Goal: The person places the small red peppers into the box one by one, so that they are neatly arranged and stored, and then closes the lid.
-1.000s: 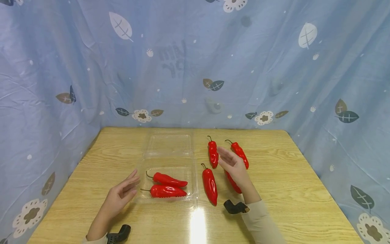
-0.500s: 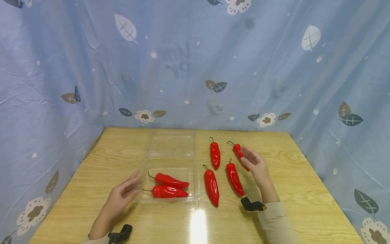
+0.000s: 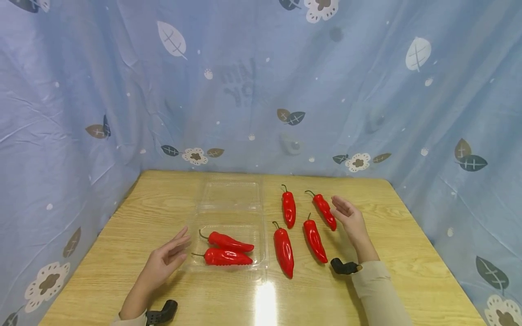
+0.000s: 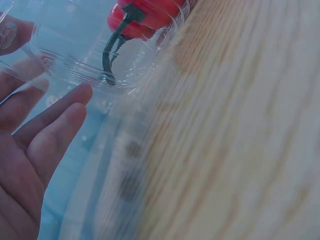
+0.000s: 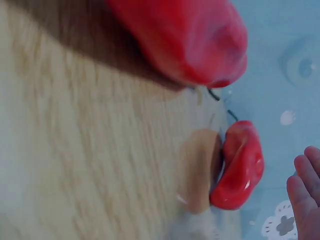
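Two red peppers [image 3: 228, 257] lie side by side in the near half of a clear plastic clamshell box [image 3: 261, 235], stems toward the left. My left hand [image 3: 163, 260] is at the box's left side, fingers loosely extended and holding nothing; in the left wrist view its fingertips [image 4: 82, 95] are right at the clear wall, near a green stem [image 4: 111, 52]. My right hand [image 3: 352, 222] holds nothing and hovers just right of the far-right pepper [image 3: 325, 212], its fingers [image 5: 302, 185] straight. Left of that lie the near-right pepper [image 3: 315, 241], the near-left pepper [image 3: 283, 251] and the far-left pepper [image 3: 288, 209].
The box's clear lid [image 3: 230, 194] lies folded back flat behind it. All of this is on a wooden table [image 3: 408, 271]. Blue patterned curtains [image 3: 261, 81] enclose the table's back and sides. Black wrist mounts [image 3: 342, 266] sit on both wrists.
My right hand has moved right, from over the near-right pepper, across the far-right pepper, to just beyond it. The left hand keeps its place beside the box. The head view has shifted slightly.
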`<state>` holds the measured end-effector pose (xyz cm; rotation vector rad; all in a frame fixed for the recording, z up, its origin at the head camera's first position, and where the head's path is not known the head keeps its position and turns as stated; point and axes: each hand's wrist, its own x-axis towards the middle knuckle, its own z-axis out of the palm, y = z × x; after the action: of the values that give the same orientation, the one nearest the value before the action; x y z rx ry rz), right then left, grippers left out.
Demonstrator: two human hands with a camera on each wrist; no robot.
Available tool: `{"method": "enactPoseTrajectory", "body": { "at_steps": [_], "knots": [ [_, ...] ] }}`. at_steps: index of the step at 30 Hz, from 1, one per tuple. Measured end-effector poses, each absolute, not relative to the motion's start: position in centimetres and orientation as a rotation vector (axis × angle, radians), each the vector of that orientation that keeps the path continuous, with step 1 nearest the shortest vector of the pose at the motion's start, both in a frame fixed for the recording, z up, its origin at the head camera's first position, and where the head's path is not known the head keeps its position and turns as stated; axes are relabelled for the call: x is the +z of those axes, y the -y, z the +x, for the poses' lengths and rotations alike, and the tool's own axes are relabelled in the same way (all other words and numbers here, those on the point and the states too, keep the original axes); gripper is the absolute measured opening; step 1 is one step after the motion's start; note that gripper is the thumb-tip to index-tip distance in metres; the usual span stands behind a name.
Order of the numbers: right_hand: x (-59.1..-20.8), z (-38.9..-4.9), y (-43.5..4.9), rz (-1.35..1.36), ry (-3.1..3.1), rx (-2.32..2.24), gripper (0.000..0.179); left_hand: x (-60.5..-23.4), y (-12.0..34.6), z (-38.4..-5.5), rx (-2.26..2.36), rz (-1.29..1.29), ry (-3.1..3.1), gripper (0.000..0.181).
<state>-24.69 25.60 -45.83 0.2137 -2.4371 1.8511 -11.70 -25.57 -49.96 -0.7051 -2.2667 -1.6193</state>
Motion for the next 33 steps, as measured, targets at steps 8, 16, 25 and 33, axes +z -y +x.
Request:
{"method": "enactPoseTrajectory", "body": {
  "at_steps": [8, 16, 25, 33],
  "knots": [
    [-46.7, -25.5, -25.9, 0.126, 2.542, 1.875, 0.057, -50.1, 25.6, -11.6, -1.609, -0.710, 2.273, 0.042],
    [-47.4, -26.3, -26.0, 0.101, 2.587, 1.894, 0.063, -50.1, 25.7, -11.5, -1.609, -0.714, 2.276, 0.042],
    [-48.2, -27.1, -25.8, 0.115, 2.701, 1.814, 0.067, -50.0, 25.6, -11.5, -1.599, -0.703, 2.280, 0.041],
    [-48.5, -27.2, -25.6, 0.078, 2.720, 1.782, 0.066, -49.9, 25.6, -11.6, -1.574, -0.683, 2.295, 0.042]
  ]
}}
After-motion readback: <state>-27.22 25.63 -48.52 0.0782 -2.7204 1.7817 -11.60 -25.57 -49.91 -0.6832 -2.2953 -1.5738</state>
